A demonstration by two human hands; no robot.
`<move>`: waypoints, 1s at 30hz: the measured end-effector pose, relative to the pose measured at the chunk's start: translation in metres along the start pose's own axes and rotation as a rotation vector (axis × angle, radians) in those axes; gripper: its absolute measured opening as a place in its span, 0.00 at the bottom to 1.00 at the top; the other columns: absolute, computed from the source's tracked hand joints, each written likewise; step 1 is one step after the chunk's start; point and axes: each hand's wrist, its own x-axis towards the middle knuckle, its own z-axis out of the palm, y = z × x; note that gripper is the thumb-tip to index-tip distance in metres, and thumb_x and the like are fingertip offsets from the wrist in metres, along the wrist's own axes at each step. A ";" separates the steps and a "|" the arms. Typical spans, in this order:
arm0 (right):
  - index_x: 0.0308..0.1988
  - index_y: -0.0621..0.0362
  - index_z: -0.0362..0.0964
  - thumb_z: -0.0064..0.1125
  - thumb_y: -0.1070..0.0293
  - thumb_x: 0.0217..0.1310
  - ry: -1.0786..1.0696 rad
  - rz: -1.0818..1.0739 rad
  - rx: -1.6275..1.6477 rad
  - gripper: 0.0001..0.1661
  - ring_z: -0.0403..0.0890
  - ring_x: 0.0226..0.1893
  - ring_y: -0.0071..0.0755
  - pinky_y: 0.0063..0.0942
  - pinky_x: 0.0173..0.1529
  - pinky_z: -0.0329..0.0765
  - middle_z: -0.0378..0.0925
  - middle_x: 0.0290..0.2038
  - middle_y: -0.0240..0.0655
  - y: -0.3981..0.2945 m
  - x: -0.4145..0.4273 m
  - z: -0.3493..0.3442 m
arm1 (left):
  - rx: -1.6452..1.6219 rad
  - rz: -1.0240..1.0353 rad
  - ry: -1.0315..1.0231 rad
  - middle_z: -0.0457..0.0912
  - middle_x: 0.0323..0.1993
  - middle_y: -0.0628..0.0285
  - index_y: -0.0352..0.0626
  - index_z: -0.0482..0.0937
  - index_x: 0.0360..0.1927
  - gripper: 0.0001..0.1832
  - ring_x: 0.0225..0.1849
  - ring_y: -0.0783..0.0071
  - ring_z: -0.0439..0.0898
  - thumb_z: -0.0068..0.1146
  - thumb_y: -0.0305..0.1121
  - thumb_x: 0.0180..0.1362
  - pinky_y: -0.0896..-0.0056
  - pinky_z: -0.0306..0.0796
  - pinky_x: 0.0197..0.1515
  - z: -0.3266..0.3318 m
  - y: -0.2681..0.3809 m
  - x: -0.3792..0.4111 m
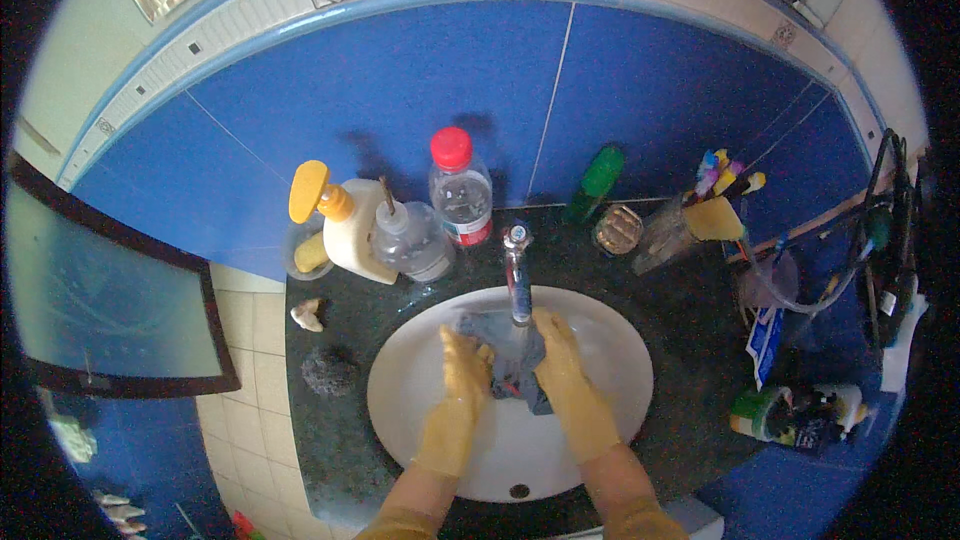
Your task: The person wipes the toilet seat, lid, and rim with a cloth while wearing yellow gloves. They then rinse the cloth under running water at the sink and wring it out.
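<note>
Both my hands wear yellow rubber gloves and hold a dark grey cloth (513, 364) between them over an oval white sink (517, 457). My left hand (465, 371) grips the cloth's left part. On its right part is my right hand (559, 375), fingers near the spout. A chrome faucet (517, 277) stands at the back of the basin, its spout just above the cloth. A small reddish patch shows on the lower part of the cloth. Whether water is running is hard to tell.
Behind the sink on the dark stone countertop (690, 360) stand a yellow-topped pump bottle (360, 240), a clear pump bottle (416, 247), a red-capped plastic bottle (460, 195), a green bottle (596, 180) and a cup of toothbrushes (667, 232). A dark scouring pad (328, 371) lies left.
</note>
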 end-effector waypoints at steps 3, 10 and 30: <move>0.59 0.53 0.69 0.59 0.54 0.67 -0.051 0.141 -0.201 0.26 0.77 0.46 0.42 0.39 0.54 0.72 0.75 0.51 0.40 -0.057 -0.026 0.041 | 0.133 0.044 -0.007 0.77 0.54 0.55 0.45 0.70 0.62 0.29 0.49 0.61 0.77 0.47 0.57 0.70 0.50 0.74 0.55 0.043 -0.005 -0.028; 0.48 0.51 0.78 0.66 0.54 0.57 -0.288 -0.464 -0.823 0.20 0.80 0.45 0.58 0.50 0.48 0.79 0.80 0.42 0.47 -0.036 -0.076 0.064 | 0.251 -0.005 -0.176 0.80 0.42 0.57 0.46 0.76 0.51 0.25 0.42 0.63 0.81 0.48 0.58 0.69 0.53 0.78 0.44 -0.049 -0.058 0.046; 0.46 0.61 0.78 0.54 0.59 0.69 0.033 -0.033 -0.865 0.17 0.81 0.48 0.61 0.48 0.54 0.76 0.82 0.44 0.53 -0.026 -0.025 0.041 | 0.279 -0.003 0.029 0.79 0.50 0.51 0.46 0.73 0.58 0.27 0.47 0.56 0.79 0.55 0.54 0.65 0.54 0.74 0.50 0.006 -0.033 0.009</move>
